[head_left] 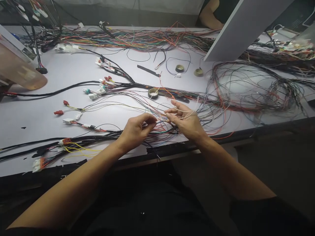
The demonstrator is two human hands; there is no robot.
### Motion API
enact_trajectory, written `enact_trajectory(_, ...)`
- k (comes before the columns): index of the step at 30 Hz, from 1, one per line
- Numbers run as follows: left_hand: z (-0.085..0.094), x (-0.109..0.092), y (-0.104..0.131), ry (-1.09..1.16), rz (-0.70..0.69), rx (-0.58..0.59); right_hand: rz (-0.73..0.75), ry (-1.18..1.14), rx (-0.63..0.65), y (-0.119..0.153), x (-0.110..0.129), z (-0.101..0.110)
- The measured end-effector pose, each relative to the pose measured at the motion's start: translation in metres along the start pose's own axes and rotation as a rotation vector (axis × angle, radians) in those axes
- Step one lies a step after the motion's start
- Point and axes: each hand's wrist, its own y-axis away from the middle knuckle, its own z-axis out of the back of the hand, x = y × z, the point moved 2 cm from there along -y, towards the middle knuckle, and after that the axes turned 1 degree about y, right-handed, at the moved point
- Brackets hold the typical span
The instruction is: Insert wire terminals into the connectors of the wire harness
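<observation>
Between fingertips (171, 118), pinched thin wires (161, 121) with left hand (136, 129) and right hand (189, 123); couldn't distinguish exact strands, partly hidden behind fingers.

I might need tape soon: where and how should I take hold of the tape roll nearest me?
Probably by its near rim, from above: the tape roll lies flat, hole up, so its wall can be pinched inside and out, and the wire bundle runs along its far side.
</observation>
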Motion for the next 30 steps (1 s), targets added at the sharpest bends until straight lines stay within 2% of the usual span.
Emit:
enact_trajectory(6, 0.009, -0.002, 0.005, -0.068, -0.102, 0.023, -0.016, 0.192, 0.168, -0.008, 0.006, -0.007)
enact_trajectory(9, 0.018, -0.001, 0.006, -0.121, -0.152, 0.040, 0.019, 0.196, 0.160, -0.010, 0.006, -0.009)
enact_trajectory(12, 0.024, 0.003, 0.008, -0.188, -0.098, 0.070, -0.008, 0.172, 0.101, -0.010, 0.005, -0.006)
enact_trajectory(15, 0.026, 0.007, 0.009, -0.205, -0.049, 0.107, -0.020, 0.258, 0.155, -0.010, 0.007, -0.005)
enact_trajectory(19, 0.026, 0.011, 0.011, -0.199, -0.046, 0.130, 0.079, 0.460, 0.262, -0.010, 0.011, -0.010)
enact_trajectory(24, 0.025, 0.018, 0.013, -0.176, 0.021, 0.137, 0.302, 0.518, 0.232, 0.003, 0.023, -0.009)
enact_trajectory(28, 0.026, 0.018, 0.012, -0.168, -0.016, 0.149, 0.369, 0.563, 0.424, 0.022, 0.023, -0.006)
enact_trajectory(30, 0.027, 0.015, 0.010, -0.184, -0.075, 0.188, 0.412, 0.605, 0.464, 0.029, 0.021, -0.004)
